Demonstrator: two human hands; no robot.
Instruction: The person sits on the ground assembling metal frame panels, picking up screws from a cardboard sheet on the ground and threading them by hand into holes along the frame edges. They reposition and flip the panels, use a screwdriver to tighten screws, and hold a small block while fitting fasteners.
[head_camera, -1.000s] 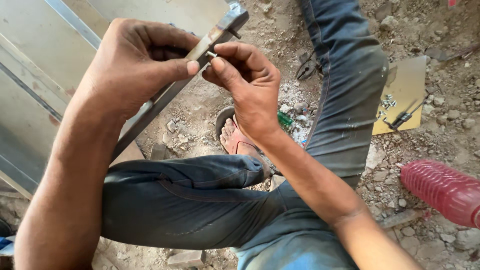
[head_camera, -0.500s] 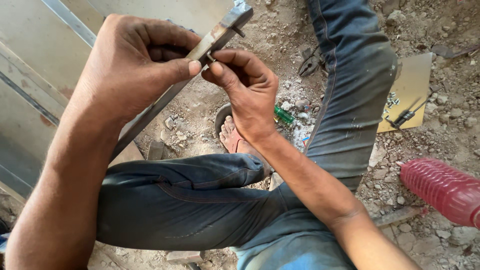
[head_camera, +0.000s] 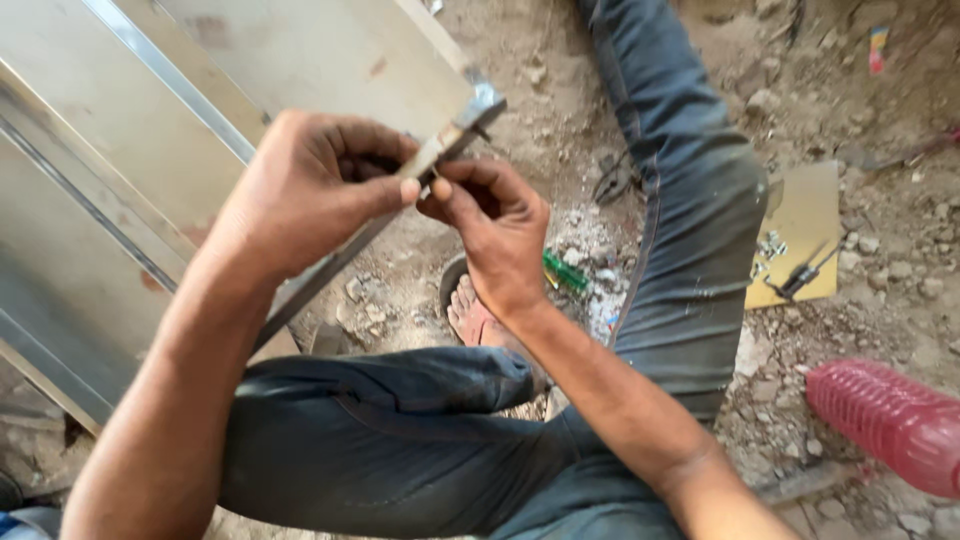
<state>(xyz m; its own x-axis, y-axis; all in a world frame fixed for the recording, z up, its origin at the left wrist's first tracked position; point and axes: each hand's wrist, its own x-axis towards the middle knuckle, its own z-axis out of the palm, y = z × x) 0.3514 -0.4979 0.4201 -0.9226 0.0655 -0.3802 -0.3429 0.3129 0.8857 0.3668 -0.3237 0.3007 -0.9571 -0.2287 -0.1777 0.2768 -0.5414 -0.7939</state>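
Metal strip (head_camera: 440, 150) sits clenched in the left hand (head_camera: 310, 190) while the right hand (head_camera: 495, 235), just beside it, pinches something small (too small to tell) against its end, fitting seemingly unfinished.

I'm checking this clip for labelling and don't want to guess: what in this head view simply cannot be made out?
- Small part pinched at the metal strip: hidden by the right hand and its fingers.
- Strip's middle: covered by the left hand.
- Red plastic bottle: cut off by the right edge.
- Tools on the cardboard: too small.
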